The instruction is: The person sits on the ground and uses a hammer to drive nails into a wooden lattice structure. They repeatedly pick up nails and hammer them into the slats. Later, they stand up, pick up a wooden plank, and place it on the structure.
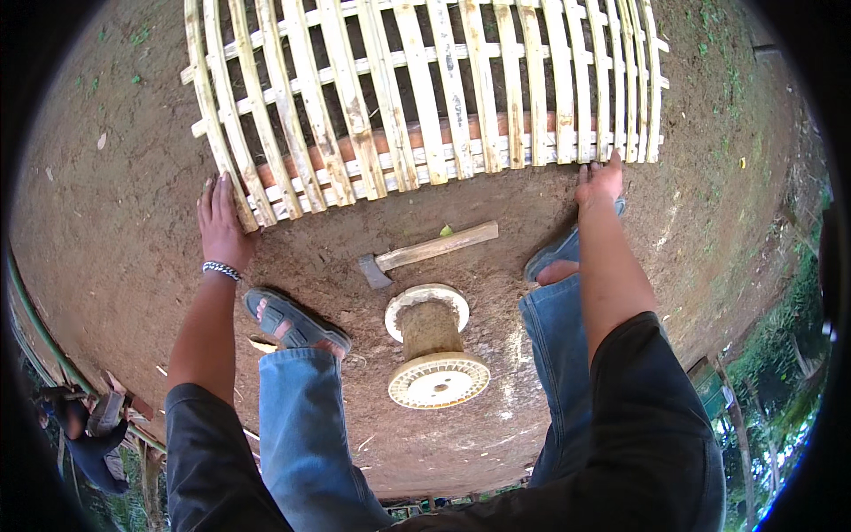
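A slatted lattice panel (409,96) of pale split-wood or bamboo strips lies before me, its long slats crossed by several rails. At its near left corner my left hand (225,226) rests against the outermost slat, fingers stretched forward; the thumb is hidden. My right hand (602,183) is at the near edge towards the right, fingers bent around the ends of the slats and lowest rail. Between my feet and the panel lies an axe (434,248) with a wooden handle, its head to the left. Neither hand touches it.
A cream spool (432,332) stands on the dirt between my legs, nearer than the axe. My sandalled left foot (292,321) and jeans flank it. A reddish strip (390,142) shows beneath the slats. Another person (93,439) is at the far left, near a green hose (49,332).
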Tool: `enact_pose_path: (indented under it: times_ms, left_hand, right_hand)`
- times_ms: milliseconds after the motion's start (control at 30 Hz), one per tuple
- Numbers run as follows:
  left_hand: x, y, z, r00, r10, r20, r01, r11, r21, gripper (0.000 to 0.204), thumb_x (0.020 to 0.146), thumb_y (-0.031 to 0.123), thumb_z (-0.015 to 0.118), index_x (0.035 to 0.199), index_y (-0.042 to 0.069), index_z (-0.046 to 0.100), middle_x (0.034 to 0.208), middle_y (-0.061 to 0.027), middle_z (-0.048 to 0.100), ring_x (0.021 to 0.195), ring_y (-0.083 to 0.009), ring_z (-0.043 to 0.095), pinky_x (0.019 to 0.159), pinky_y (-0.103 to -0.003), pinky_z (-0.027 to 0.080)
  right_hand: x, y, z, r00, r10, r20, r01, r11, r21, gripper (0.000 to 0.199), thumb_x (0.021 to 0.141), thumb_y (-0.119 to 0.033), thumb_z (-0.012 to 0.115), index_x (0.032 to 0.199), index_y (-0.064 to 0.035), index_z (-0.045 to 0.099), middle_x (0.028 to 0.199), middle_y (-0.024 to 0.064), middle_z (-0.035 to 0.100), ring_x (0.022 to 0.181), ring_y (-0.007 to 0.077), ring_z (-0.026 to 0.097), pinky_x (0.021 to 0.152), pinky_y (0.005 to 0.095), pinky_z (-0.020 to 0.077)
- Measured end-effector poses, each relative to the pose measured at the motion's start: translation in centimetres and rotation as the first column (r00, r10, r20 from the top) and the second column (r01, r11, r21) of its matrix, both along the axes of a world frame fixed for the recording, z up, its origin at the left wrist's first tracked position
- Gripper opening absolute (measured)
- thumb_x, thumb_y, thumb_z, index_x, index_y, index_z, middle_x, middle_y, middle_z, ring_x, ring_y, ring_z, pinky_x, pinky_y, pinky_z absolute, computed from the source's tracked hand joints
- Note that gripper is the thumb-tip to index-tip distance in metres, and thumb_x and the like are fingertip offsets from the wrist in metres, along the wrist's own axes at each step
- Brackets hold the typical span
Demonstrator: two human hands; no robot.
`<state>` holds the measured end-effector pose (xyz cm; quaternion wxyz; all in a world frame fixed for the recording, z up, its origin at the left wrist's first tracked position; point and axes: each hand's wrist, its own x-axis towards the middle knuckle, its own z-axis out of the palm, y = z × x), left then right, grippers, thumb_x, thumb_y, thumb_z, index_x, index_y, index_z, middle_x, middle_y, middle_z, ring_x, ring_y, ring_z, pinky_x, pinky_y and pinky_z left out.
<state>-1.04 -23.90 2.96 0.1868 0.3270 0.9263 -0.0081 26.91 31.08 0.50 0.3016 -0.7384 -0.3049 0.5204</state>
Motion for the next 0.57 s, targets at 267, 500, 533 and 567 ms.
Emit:
enact_pose_path:
  times_ms: [267, 500, 533, 567]
  left_hand:
    - [-1.1, 1.4, 0.4, 0.994, 0.050, 0.098, -0.062, 0.991, 0.120, 0.108, 0.063, 0.010, 0.087, 0.153, 0.007, 0.027, 0.147, -0.0180, 0.046, 0.136, -0.0380, 0.042, 0.113, -0.045, 0.040]
    - [0.8, 0.2, 1.0, 0.978, 0.082, 0.191, -0.098, 0.992, 0.078, 0.112, 0.065, 0.010, 0.088, 0.155, 0.007, 0.022, 0.149, -0.0225, 0.043, 0.137, -0.0399, 0.043, 0.112, -0.044, 0.040]
    - [0.9, 0.6, 1.4, 0.976, 0.088, 0.202, -0.106, 0.991, 0.083, 0.112, 0.065, 0.011, 0.088, 0.156, 0.007, 0.022, 0.150, -0.0216, 0.042, 0.138, -0.0401, 0.041, 0.114, -0.044, 0.039]
    - [0.9, 1.1, 1.7, 0.973, 0.094, 0.212, -0.115, 0.990, 0.086, 0.112, 0.065, 0.012, 0.088, 0.156, 0.008, 0.022, 0.151, -0.0207, 0.042, 0.139, -0.0402, 0.040, 0.115, -0.044, 0.037]
  right_hand:
    - [2.1, 3.2, -1.8, 0.995, -0.014, -0.103, 0.015, 1.000, 0.002, 0.046, 0.096, -0.038, 0.065, 0.130, -0.0100, 0.054, 0.120, 0.0066, 0.061, 0.107, 0.0230, 0.059, 0.088, 0.0399, 0.0475]
    - [2.9, 4.6, -2.2, 0.998, 0.062, 0.025, -0.062, 0.998, -0.013, 0.043, 0.094, -0.040, 0.068, 0.123, -0.0093, 0.058, 0.115, 0.0050, 0.064, 0.097, 0.0177, 0.060, 0.075, 0.0335, 0.0480]
    - [3.2, 4.7, -2.3, 0.995, 0.086, 0.042, -0.085, 0.996, -0.013, 0.044, 0.094, -0.040, 0.068, 0.123, -0.0094, 0.058, 0.115, 0.0050, 0.064, 0.096, 0.0176, 0.060, 0.075, 0.0333, 0.0480]
    - [3.4, 4.6, -2.6, 0.995, 0.086, 0.043, -0.085, 0.996, -0.018, 0.044, 0.094, -0.040, 0.068, 0.123, -0.0094, 0.058, 0.115, 0.0050, 0.064, 0.096, 0.0176, 0.060, 0.075, 0.0333, 0.0480]
